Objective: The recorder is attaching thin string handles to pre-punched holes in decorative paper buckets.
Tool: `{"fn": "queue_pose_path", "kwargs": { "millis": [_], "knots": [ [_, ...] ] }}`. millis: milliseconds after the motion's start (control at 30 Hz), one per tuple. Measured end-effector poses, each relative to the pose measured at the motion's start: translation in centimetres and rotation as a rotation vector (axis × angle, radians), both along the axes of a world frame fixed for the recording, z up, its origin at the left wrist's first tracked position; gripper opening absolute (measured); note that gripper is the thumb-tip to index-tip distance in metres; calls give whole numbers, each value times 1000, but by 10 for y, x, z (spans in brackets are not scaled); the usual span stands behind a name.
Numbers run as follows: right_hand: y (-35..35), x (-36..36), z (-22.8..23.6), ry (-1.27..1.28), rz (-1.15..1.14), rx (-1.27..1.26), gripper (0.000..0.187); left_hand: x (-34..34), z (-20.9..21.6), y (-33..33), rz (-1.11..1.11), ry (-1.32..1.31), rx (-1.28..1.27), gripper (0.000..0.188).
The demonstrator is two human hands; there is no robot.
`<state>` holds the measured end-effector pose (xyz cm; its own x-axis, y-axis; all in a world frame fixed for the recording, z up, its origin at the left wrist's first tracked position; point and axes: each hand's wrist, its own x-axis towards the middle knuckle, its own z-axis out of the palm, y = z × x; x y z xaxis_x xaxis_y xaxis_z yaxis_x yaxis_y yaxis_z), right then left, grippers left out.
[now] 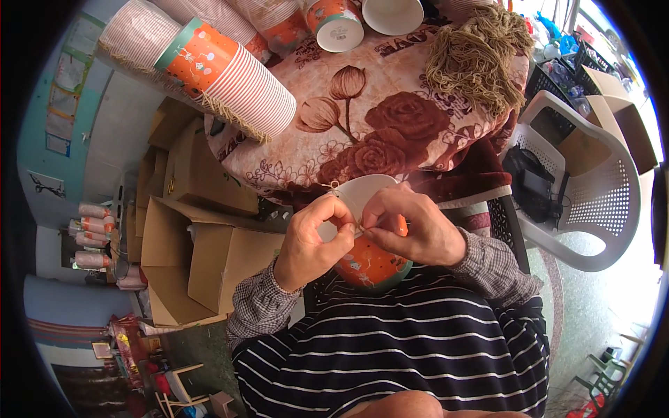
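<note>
An orange paper bucket (367, 266) with a green band rests tilted in my lap, its white inside facing up and away. My left hand (311, 240) is closed in a pinch at the near rim. Beside it my right hand (414, 224) pinches too, the fingertips of both meeting on a thin beige cord (359, 228). How the cord runs between the fingers is mostly hidden. At the far left of the rim, a small cord knot (334, 186) sticks up.
A table with a flowered red-brown cloth (327, 125) stands ahead. On it lie nested paper buckets (244, 83), several more at the back, and a heap of beige cords (478, 57). Open cardboard boxes (202, 261) stand left; a white plastic chair (592, 167) holds a black bag (533, 182).
</note>
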<state>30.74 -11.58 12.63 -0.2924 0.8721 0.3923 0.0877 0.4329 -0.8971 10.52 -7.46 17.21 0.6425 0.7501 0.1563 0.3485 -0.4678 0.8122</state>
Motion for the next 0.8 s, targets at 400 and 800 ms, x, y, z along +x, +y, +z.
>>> {"fn": "queue_pose_path", "kwargs": {
  "millis": [400,800],
  "knots": [
    [0,-8,1,-51,-77,58,13,2,2,-4,-17,15,93,9],
    [0,-6,-1,29,-62,3,11,4,-2,0,-24,-8,20,9]
  ]
}}
